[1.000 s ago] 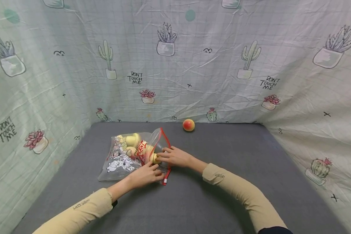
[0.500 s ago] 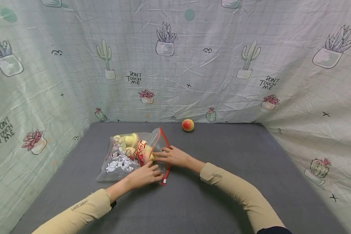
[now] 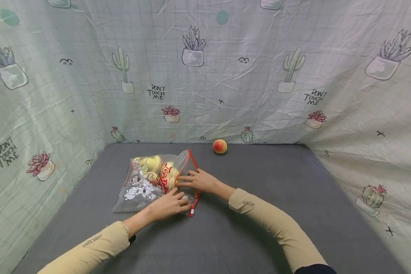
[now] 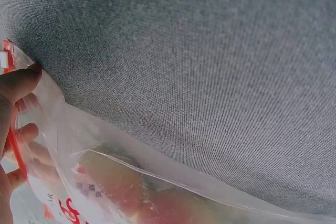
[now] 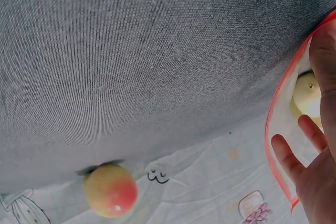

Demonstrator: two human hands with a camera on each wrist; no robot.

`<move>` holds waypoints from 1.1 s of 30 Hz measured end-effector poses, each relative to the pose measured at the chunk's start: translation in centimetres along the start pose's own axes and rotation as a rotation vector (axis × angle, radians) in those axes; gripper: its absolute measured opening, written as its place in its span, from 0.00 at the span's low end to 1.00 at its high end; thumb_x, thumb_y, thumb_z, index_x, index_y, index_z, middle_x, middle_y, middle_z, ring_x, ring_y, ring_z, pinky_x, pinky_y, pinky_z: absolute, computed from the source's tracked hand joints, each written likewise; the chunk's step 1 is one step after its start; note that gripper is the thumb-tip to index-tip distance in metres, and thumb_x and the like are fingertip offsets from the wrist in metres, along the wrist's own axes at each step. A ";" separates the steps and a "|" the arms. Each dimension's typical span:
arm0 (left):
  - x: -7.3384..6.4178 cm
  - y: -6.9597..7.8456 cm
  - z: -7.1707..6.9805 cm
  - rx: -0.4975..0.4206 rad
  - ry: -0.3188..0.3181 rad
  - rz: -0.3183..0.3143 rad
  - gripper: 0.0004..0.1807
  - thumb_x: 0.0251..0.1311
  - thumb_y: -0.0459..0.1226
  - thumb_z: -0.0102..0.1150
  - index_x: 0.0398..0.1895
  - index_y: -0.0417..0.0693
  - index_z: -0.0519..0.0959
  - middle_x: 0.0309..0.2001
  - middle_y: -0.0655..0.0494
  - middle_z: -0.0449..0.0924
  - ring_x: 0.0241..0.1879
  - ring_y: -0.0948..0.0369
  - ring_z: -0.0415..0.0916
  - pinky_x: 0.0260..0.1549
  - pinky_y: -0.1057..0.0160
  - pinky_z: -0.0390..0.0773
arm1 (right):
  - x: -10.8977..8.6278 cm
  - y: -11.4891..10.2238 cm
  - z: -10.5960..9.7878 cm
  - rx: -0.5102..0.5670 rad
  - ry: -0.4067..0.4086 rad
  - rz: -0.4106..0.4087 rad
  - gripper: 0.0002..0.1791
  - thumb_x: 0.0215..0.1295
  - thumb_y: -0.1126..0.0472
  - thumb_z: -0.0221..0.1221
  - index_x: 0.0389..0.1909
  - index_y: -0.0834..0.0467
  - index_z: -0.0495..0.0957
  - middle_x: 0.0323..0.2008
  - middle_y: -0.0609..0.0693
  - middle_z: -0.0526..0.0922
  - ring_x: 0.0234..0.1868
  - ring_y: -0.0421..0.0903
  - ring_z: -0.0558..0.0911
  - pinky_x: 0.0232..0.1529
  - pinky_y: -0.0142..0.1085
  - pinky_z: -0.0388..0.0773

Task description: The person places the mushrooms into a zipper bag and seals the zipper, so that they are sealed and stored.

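Observation:
A clear zip bag with a red-edged mouth lies on the grey surface, its opening facing right. Pale yellow fruit and reddish fruit show through the plastic. My left hand holds the near side of the mouth by the white slider, thumb on one side of the film and fingers on the other. My right hand reaches through the mouth with fairly straight fingers. Close by them inside is a round yellow fruit; contact is hard to tell.
A red-and-yellow peach-like fruit sits outside the bag at the back of the grey table. A hanging cloth printed with cacti encloses the back and both sides.
My right hand has moved left, deeper into the bag, and the yellow fruit at its fingertips has gone further in. My left hand stays at the mouth.

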State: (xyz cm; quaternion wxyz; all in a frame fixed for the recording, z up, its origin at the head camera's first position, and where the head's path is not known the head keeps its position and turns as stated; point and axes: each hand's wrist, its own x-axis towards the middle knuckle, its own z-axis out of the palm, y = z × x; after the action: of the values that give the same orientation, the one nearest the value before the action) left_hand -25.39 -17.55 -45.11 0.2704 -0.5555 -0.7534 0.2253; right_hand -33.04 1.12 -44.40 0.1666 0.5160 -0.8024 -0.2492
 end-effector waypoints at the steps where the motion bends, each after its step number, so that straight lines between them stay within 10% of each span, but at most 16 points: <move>1: 0.0 0.0 0.0 -0.002 0.000 -0.001 0.16 0.52 0.46 0.55 0.46 0.61 0.74 0.38 0.64 0.76 0.38 0.61 0.69 0.42 0.56 0.71 | 0.0 0.1 0.0 0.001 0.008 0.000 0.41 0.52 0.42 0.57 0.66 0.37 0.50 0.67 0.37 0.54 0.54 0.41 0.68 0.43 0.35 0.73; 33: -0.4 0.4 0.4 0.027 -0.015 -0.006 0.19 0.49 0.44 0.57 0.48 0.60 0.72 0.39 0.66 0.77 0.39 0.62 0.71 0.43 0.57 0.71 | -3.5 2.6 2.3 0.263 0.201 0.134 0.26 0.59 0.49 0.54 0.60 0.46 0.66 0.61 0.43 0.68 0.50 0.42 0.70 0.38 0.36 0.70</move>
State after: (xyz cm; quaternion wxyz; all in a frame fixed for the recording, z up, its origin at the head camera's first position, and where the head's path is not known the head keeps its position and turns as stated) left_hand -25.31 -17.81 -45.73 0.2728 -0.5476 -0.7541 0.2388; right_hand -34.74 5.77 -44.81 0.1933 0.5009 -0.8400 -0.0776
